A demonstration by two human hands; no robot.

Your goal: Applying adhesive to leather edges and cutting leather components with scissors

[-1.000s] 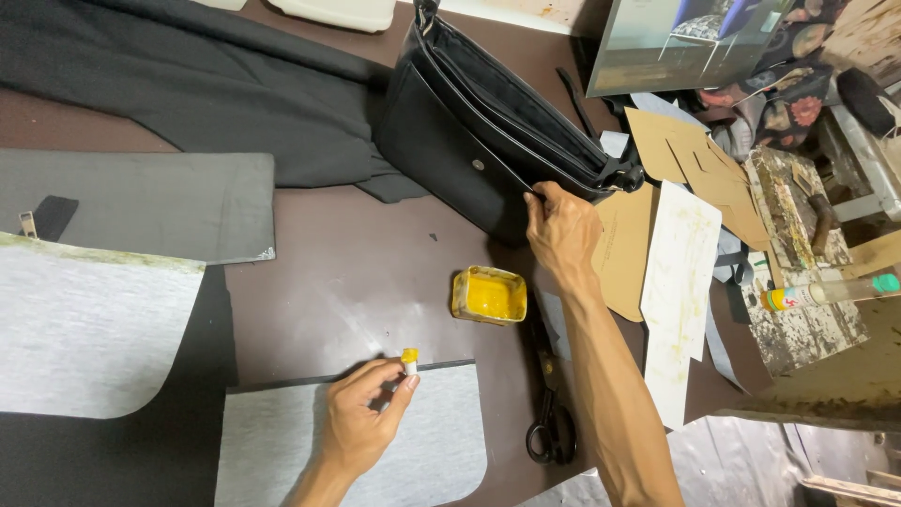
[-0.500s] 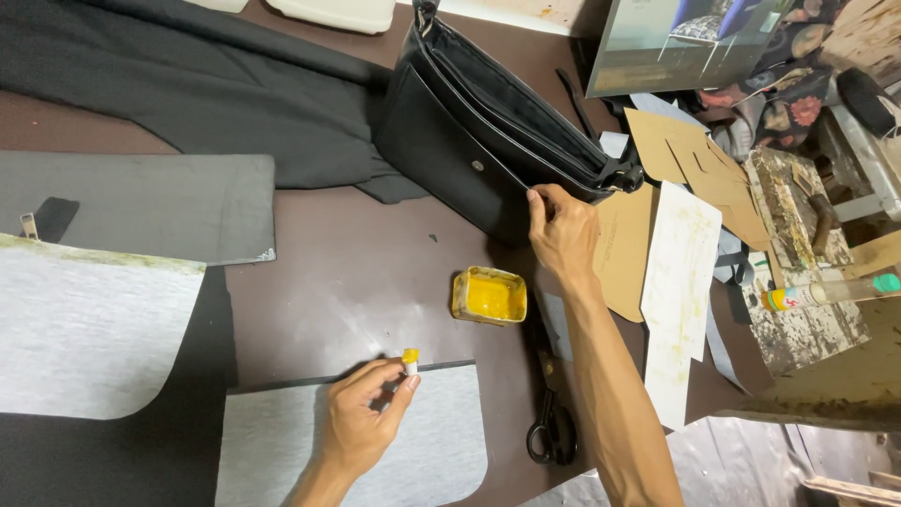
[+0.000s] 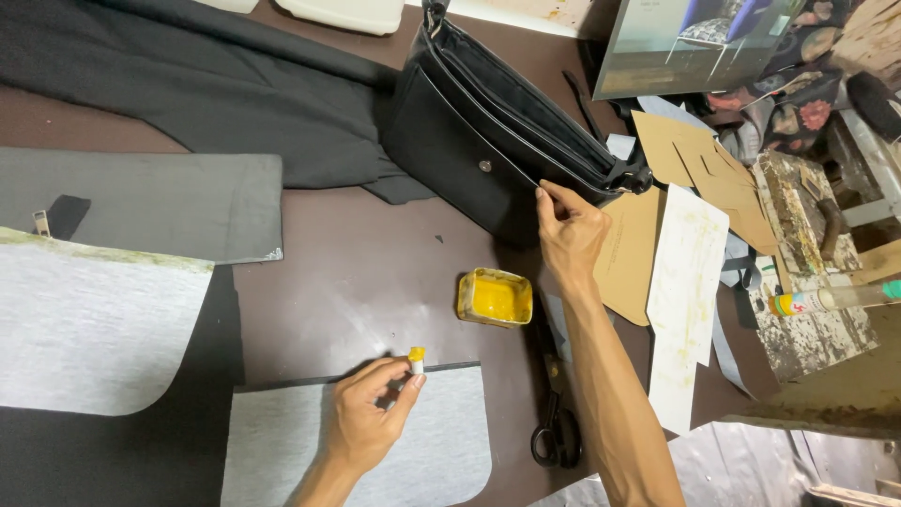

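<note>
black bag [image 3: 469, 141] edge pinched by right hand [image 3: 571, 235]; left hand [image 3: 366, 422] grips brush [image 3: 415, 361].

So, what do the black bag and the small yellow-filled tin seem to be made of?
The black shoulder bag that the right hand touches looks like smooth leather or imitation leather: faint sheen, stitched edges, a metal snap. The small rectangular tin looks like thin metal, smeared with yellow glue; under the coating this is uncertain.
</note>
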